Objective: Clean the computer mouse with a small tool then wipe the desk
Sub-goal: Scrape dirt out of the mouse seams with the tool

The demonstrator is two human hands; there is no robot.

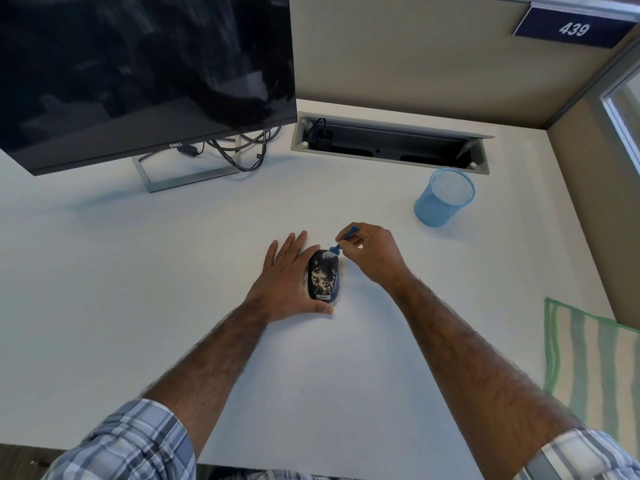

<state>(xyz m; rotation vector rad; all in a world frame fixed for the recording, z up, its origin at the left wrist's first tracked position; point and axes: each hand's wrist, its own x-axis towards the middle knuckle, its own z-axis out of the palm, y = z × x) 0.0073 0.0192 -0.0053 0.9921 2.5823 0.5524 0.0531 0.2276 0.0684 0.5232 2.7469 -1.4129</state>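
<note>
A black computer mouse speckled with light crumbs lies on the white desk at the centre of the head view. My left hand lies flat against the mouse's left side, fingers straight, thumb pressed at its near end. My right hand pinches a small blue brush, whose tip touches the front right of the mouse. Crumbs lie scattered on the desk around the mouse.
A green-and-white striped cloth lies at the desk's right edge. A blue mesh pen cup stands at the back right. A dark monitor on a stand, cables, and an open cable tray fill the back.
</note>
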